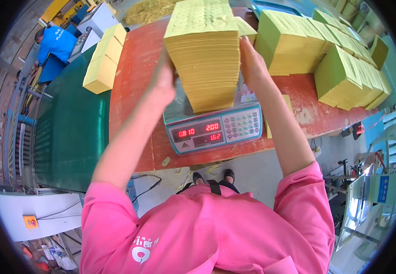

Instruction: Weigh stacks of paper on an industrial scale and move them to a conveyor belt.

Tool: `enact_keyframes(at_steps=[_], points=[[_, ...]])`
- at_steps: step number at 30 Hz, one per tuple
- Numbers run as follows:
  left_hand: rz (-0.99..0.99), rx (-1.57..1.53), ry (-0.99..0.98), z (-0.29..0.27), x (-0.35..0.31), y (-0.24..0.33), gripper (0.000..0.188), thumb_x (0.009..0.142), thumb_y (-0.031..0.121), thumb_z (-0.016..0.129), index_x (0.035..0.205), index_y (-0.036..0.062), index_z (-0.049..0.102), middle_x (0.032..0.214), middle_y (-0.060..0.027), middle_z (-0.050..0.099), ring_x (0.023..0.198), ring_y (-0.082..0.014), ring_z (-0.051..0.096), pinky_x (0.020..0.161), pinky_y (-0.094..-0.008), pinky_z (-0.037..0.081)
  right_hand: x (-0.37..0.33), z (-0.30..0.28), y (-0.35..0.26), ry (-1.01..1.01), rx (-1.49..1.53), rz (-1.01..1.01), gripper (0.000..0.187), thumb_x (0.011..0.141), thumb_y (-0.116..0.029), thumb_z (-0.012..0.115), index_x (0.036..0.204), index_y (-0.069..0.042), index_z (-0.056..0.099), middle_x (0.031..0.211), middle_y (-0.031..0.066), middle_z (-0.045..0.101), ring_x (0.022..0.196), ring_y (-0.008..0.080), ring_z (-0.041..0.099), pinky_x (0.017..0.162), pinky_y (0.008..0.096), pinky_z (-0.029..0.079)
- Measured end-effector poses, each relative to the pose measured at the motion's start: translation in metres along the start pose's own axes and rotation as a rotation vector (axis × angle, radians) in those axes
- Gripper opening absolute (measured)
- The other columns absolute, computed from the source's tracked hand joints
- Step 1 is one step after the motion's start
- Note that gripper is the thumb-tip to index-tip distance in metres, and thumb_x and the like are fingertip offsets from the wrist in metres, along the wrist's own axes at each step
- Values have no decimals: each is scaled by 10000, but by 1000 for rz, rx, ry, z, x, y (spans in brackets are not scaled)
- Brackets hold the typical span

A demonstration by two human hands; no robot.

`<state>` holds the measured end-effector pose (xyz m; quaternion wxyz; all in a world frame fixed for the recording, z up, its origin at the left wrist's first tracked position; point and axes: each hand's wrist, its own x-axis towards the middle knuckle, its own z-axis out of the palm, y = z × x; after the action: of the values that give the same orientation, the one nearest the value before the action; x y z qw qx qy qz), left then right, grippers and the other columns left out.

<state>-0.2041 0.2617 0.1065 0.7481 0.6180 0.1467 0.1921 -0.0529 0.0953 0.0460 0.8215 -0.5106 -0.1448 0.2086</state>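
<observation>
A tall stack of yellow paper sheets (207, 64) stands on the platform of a digital scale (216, 130), whose red display is lit. The top sheet looks pierced or embossed in rows. My left hand (165, 75) presses against the stack's left side, its fingers mostly hidden behind the paper. On the opposite side my right hand (252, 61) lies along the edge, thumb side up, so the stack is clasped between both palms. Just behind it, part of another yellow paper piece (246, 28) shows.
The scale sits near the front edge of a worn red table (134, 105). Further yellow paper stacks (294, 43) fill the right side, and a row of yellow blocks (102, 64) lies left, beside a green surface (72, 123). A person in blue (57, 43) works at far left.
</observation>
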Motion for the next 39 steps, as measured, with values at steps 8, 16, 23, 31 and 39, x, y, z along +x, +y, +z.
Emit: enact_keyframes(at_steps=[8, 16, 23, 31, 39], points=[[-29, -398, -51, 16, 19, -20, 653, 986, 609, 406, 1400, 107, 458, 1314, -44, 548, 1194, -180, 540, 965, -360, 485, 16, 40, -3, -13, -2, 252, 656, 974, -611, 443, 1389, -109, 528, 1285, 111, 595, 1137, 212, 581, 909, 368, 496], [2, -414, -26, 16, 23, -15, 679, 977, 636, 397, 1395, 105, 464, 1330, -58, 542, 1206, -202, 537, 967, -371, 482, 16, 54, -12, -6, -4, 209, 696, 960, -610, 480, 1381, -57, 518, 1258, 126, 608, 1130, 222, 591, 910, 378, 501], [100, 47, 184, -47, -15, -26, 801, 955, 584, 471, 1566, 143, 202, 1634, -93, 157, 1451, -294, 277, 1162, -489, 229, -29, -2, -20, 87, 22, -76, 558, 1039, -438, 373, 1397, -23, 478, 1392, 182, 529, 1274, 274, 514, 1059, 384, 383], [-102, 12, 371, -169, -182, -58, 520, 1027, 345, 465, 1420, 6, 433, 1376, -206, 524, 1180, -281, 586, 974, -415, 477, -257, -95, 26, 209, 127, 196, 415, 1023, -304, 446, 1236, 29, 572, 1020, 126, 679, 952, 252, 649, 898, 396, 491], [-236, 14, 329, -143, -215, -92, 378, 1007, 289, 529, 1227, -15, 576, 1131, -167, 660, 1029, -230, 649, 897, -357, 506, -301, -64, 70, 253, 254, 390, 310, 989, -179, 493, 1197, 30, 590, 977, 105, 670, 882, 212, 653, 807, 338, 523]])
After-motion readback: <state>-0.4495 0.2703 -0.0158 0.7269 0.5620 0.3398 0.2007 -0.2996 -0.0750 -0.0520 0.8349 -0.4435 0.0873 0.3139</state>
